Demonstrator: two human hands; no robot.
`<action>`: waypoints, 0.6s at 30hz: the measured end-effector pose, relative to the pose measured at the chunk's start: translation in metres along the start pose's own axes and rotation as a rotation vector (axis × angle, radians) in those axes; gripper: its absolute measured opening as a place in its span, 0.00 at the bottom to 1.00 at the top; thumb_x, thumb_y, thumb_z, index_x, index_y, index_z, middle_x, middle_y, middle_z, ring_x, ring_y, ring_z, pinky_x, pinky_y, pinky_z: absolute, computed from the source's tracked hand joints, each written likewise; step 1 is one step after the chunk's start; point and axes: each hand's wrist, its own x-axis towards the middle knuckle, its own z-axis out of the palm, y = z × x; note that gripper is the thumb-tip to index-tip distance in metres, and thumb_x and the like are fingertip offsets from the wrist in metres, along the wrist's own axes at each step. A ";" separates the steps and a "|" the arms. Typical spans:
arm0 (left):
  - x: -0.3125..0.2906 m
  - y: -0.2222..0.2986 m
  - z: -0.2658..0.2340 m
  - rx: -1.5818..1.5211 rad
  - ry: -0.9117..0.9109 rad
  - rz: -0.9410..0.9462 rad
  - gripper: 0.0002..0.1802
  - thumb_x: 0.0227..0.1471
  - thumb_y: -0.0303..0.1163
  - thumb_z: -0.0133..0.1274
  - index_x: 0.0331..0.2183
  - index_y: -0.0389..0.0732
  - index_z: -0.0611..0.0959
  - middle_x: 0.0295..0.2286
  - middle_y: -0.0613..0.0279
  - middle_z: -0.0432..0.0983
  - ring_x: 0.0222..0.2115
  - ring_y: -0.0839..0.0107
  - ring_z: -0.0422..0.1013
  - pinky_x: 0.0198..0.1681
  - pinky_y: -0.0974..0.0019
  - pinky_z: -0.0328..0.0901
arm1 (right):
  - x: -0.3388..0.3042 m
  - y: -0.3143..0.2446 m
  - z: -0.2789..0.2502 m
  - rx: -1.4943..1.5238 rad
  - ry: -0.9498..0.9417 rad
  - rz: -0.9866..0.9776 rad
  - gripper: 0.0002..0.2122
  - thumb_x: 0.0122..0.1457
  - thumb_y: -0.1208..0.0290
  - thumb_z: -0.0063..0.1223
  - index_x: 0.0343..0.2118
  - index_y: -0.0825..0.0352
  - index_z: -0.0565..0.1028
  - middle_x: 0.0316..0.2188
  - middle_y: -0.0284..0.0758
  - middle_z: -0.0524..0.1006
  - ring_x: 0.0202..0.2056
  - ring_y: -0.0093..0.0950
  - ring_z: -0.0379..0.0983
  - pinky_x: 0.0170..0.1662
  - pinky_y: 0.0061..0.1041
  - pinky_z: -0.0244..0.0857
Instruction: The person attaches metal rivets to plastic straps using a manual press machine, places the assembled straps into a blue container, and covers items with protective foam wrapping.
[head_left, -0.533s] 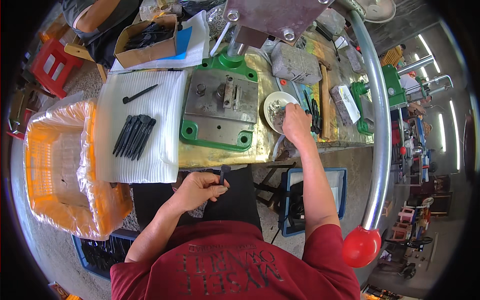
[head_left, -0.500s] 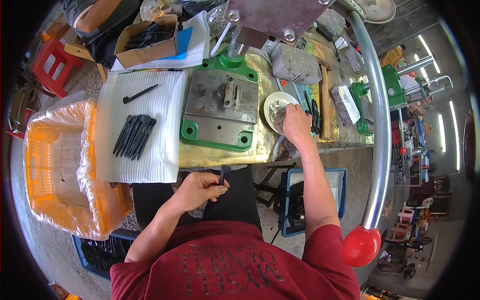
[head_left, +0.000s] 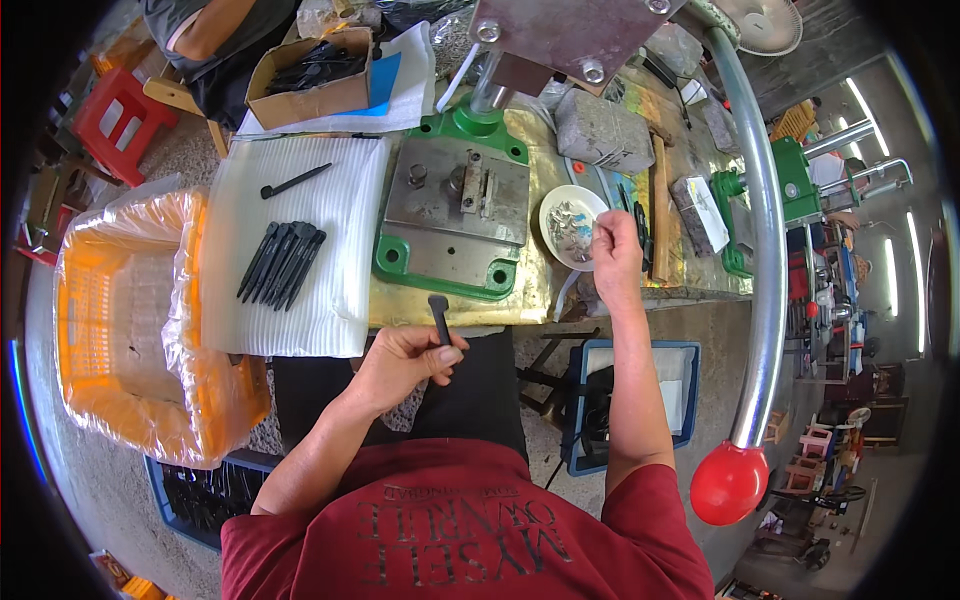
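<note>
In my left hand [head_left: 405, 368], thumb and fingers pinch a black stick-shaped part [head_left: 440, 320], its wider head pointing up and away from me. My right hand [head_left: 617, 250] is at the right rim of a white bowl [head_left: 547, 232] that holds small silvery metal pieces [head_left: 572, 238]. Its fingers are pinched together; whatever lies between them is too small to make out. Between the hands and farther off stands a green-based hand press [head_left: 455, 215] with a steel plate and a small fixture. Several similar black parts [head_left: 283, 262] lie bunched on white foam sheeting [head_left: 335, 320], one lying apart.
A red-knobbed press lever [head_left: 729, 484] hangs at the right. An orange crate lined with plastic [head_left: 85, 330] stands left. Beyond the foam sits a cardboard box [head_left: 310, 100] of black parts. A wrapped grey block [head_left: 600, 130] and a wooden bar [head_left: 660, 210] lie behind the bowl.
My right hand has drawn back from inside the bowl to its right rim, fingers pinched. My left hand has raised the black part, showing more of its length. The whole view has shifted slightly.
</note>
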 end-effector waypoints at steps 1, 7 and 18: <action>0.001 0.002 0.001 -0.043 0.026 0.038 0.07 0.46 0.27 0.49 0.29 0.34 0.76 0.24 0.62 0.72 0.20 0.80 0.68 0.25 0.78 0.66 | -0.003 -0.004 0.002 0.145 0.004 0.015 0.06 0.49 0.83 0.40 0.30 0.69 0.61 0.23 0.37 0.67 0.25 0.25 0.63 0.29 0.20 0.59; 0.014 0.009 0.007 -0.247 0.082 0.172 0.08 0.46 0.28 0.48 0.32 0.36 0.74 0.26 0.60 0.72 0.24 0.73 0.70 0.27 0.74 0.68 | -0.047 -0.059 0.015 0.672 -0.181 0.034 0.07 0.51 0.82 0.40 0.33 0.67 0.59 0.20 0.28 0.61 0.21 0.13 0.56 0.22 0.11 0.52; 0.012 0.013 0.013 -0.533 0.138 0.204 0.08 0.48 0.28 0.45 0.33 0.38 0.74 0.27 0.59 0.72 0.25 0.71 0.70 0.28 0.72 0.67 | -0.098 -0.096 0.049 1.031 -0.345 0.130 0.09 0.52 0.81 0.42 0.33 0.65 0.56 0.22 0.29 0.63 0.19 0.15 0.58 0.20 0.13 0.55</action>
